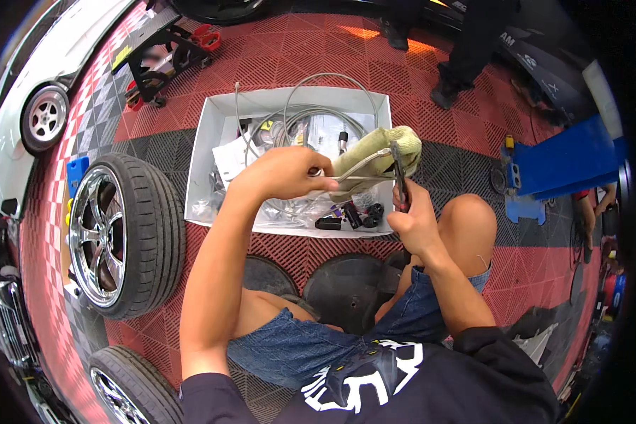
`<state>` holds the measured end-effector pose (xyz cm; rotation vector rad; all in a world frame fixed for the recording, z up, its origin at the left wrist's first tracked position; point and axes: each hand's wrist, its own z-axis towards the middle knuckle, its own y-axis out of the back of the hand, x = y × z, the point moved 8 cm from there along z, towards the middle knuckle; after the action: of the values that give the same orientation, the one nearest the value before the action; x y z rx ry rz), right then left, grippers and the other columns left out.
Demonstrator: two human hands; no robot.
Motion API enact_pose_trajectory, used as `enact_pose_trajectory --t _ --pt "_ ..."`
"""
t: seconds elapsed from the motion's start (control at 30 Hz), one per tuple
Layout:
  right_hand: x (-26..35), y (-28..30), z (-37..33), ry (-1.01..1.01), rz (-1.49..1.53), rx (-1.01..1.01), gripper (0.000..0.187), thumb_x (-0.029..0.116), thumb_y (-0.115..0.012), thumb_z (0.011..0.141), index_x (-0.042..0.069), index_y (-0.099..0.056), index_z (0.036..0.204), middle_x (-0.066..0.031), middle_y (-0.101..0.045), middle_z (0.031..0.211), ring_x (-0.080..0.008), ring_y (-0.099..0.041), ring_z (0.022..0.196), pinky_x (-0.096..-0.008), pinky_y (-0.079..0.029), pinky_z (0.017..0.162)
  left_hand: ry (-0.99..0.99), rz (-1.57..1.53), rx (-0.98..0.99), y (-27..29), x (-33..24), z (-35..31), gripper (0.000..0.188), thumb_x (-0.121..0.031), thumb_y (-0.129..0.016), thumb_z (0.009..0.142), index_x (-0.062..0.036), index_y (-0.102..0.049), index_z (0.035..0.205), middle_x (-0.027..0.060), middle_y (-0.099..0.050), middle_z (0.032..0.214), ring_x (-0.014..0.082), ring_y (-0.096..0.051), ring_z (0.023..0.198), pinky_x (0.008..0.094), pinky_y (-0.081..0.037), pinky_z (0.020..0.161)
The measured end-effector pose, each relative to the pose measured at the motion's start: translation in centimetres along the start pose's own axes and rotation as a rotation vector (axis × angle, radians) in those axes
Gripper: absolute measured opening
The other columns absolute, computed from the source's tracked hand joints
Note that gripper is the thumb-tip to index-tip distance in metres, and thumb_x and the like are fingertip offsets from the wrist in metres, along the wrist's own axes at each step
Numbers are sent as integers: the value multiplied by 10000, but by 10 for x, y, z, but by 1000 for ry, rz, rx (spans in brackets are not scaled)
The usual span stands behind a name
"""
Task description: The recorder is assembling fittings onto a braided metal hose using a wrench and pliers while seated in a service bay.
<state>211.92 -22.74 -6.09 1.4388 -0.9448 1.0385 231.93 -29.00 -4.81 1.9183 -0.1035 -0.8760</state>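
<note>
My left hand is closed, thumb and fingers pinching a thin grey braided hose. In my right hand is a dark pair of pliers, held upright with its jaws by the hose. A yellow-green cloth is bunched behind the hose and the jaws, between my two hands. Whether the jaws are biting on the hose is too small to tell. Both hands are over the right half of a white box, from which more of the hose loops up.
Bagged parts, coiled hose and black fittings fill the box. A chrome wheel with tyre stands at left, another wheel below it. A black wheeled stand is at the far left. A blue lift part stands right; a person's legs are beyond.
</note>
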Motion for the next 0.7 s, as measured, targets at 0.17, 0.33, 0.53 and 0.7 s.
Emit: enact_pose_trajectory --t 0.17,0.33,0.53,0.7 --pt "1 16 3 -61 112 -59 172 46 -524 627 69 -405 749 36 -339 690 -59 -288 605 -244 -258 508 105 -139 -541 78 53 -37 298 -277 -666 922 14 -686 983 116 -700 854 180 -614 759 333 -489 725" --pt "-39 30 4 -286 507 -57 223 4 -504 646 107 -402 816 20 -342 700 -87 -332 548 -246 -294 511 204 -205 -1208 144 121 -145 273 -299 -601 994 -48 -700 955 -27 -595 783 59 -492 698 221 -384 618" --pt "-41 56 9 -225 1015 -208 205 -8 -466 670 108 -403 827 8 -346 716 -117 -349 584 -304 -360 585 354 -535 -1807 133 209 -263 288 -274 -555 1011 -21 -631 897 -27 -531 719 72 -449 645 239 -347 578" --pt "-23 72 7 -46 940 -276 235 -22 -447 665 103 -398 857 5 -331 742 -115 -306 618 -301 -338 613 564 -801 -2035 81 263 -304 302 -271 -525 1016 -16 -617 882 1 -545 734 90 -502 680 241 -398 627"
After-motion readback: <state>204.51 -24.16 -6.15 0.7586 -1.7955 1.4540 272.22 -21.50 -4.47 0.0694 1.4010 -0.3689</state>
